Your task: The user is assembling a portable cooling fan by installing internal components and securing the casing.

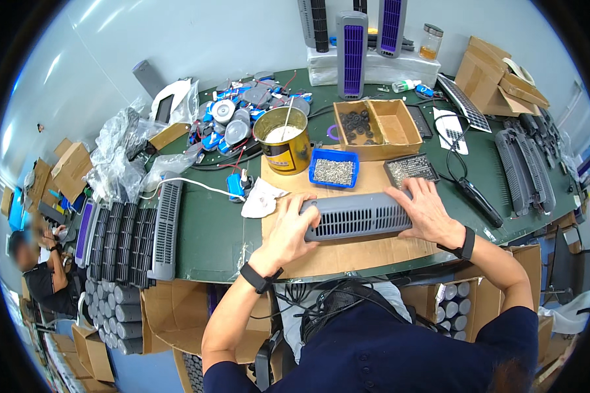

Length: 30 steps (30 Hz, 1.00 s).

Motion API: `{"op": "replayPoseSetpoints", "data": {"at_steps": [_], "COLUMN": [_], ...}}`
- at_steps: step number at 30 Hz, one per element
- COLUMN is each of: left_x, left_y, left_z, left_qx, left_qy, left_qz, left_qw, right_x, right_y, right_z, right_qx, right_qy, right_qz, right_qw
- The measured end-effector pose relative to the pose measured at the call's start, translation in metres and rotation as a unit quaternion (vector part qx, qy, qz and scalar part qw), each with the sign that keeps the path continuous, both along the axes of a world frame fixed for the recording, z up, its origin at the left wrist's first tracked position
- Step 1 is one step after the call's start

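Note:
A long grey slotted fan housing [357, 218] lies crosswise in front of me over a flat cardboard sheet [334, 257]. My left hand [288, 226] grips its left end, with fingers curled over the edge. At its right end, my right hand [427, 213] is closed around the housing. Just beyond it stand a blue tray of small screws [334, 169] and a dark tray of small metal parts [411, 171], the latter near my right fingers. A yellow-and-black can [283, 141] holds white material and a thin stick. Beside my left hand lies a crumpled white cloth [261, 198].
An electric screwdriver [478, 202] with a cable lies at right, near stacked grey housings [519, 170]. Motors with blue parts [236, 118] pile up at far left. A divided cardboard box [378, 131] stands behind the trays. Black rollers [121, 239] line the left edge; a person [46, 268] sits beyond.

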<state>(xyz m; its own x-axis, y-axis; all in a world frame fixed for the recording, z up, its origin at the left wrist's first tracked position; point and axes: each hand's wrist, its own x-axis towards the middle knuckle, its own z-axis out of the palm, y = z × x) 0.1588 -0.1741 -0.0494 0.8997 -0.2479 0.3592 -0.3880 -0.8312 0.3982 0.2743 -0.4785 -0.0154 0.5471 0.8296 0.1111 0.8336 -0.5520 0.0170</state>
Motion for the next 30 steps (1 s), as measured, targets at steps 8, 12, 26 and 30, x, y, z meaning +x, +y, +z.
{"op": "replayPoseSetpoints", "data": {"at_steps": [8, 12, 26, 30], "left_x": [0.069, 0.137, 0.158, 0.159], "left_y": [0.009, -0.007, -0.002, -0.003], "left_z": [0.043, 0.02, -0.023, -0.015], "left_qx": [0.052, 0.245, 0.2, 0.189], "left_qy": [0.024, 0.071, 0.074, 0.104], "left_qz": [0.079, 0.166, 0.157, 0.136], "left_qw": [0.995, 0.952, 0.964, 0.967], "right_x": [0.059, 0.095, 0.107, 0.107], "right_y": [0.094, 0.152, 0.16, 0.155], "right_z": [0.059, -0.016, -0.059, -0.045], "right_qx": [0.096, 0.04, 0.092, 0.139], "right_qy": [0.143, 0.081, 0.088, 0.137], "right_qz": [0.138, 0.071, 0.029, 0.04], "right_qw": [0.975, 0.993, 0.991, 0.98]}}
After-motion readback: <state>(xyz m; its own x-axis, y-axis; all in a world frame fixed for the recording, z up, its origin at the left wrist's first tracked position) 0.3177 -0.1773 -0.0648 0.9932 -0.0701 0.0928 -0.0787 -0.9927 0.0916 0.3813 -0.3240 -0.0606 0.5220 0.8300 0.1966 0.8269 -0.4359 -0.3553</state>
